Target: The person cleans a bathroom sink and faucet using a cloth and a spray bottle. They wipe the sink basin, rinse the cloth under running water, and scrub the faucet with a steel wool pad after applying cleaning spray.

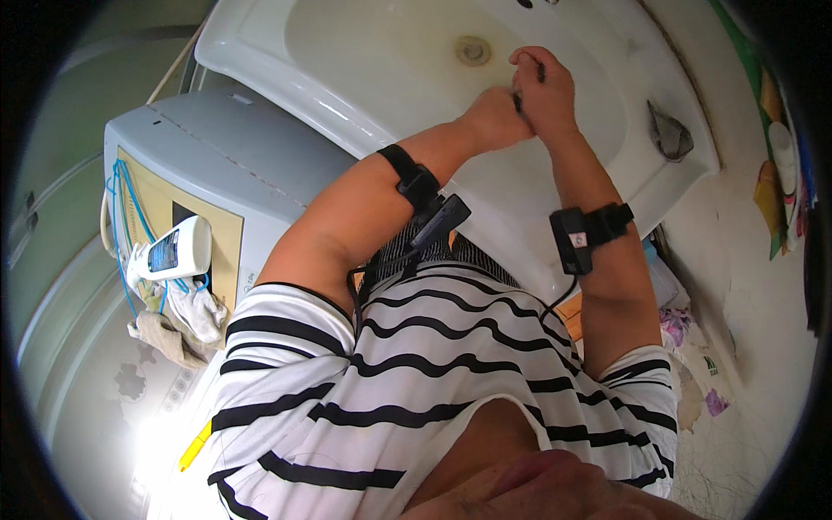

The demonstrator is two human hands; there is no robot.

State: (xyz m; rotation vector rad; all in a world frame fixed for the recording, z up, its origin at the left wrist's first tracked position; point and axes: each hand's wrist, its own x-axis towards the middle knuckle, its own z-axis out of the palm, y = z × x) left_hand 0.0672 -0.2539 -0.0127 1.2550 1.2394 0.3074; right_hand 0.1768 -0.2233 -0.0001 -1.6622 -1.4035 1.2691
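Observation:
Over the white ceramic washbasin (390, 97), my two hands are pressed together just to the right of the drain (473, 51). My left hand (500, 116) is curled and blurred, its fingertips hidden against the other hand. My right hand (549, 88) is closed like a fist. Bits of a small dark item (517, 103), perhaps cloth, show between the hands and between the right fingers; most of it is covered. A crumpled grey cloth (671, 135) lies on the basin's right ledge.
Left of the basin stands a grey washing machine (260, 143), bearing a white pump bottle (179, 250), blue cord (123, 195) and cloth gloves (192, 312). Black strapped devices with cables sit on my left forearm (416, 185) and right forearm (575, 240). A wall (728, 260) rises at right.

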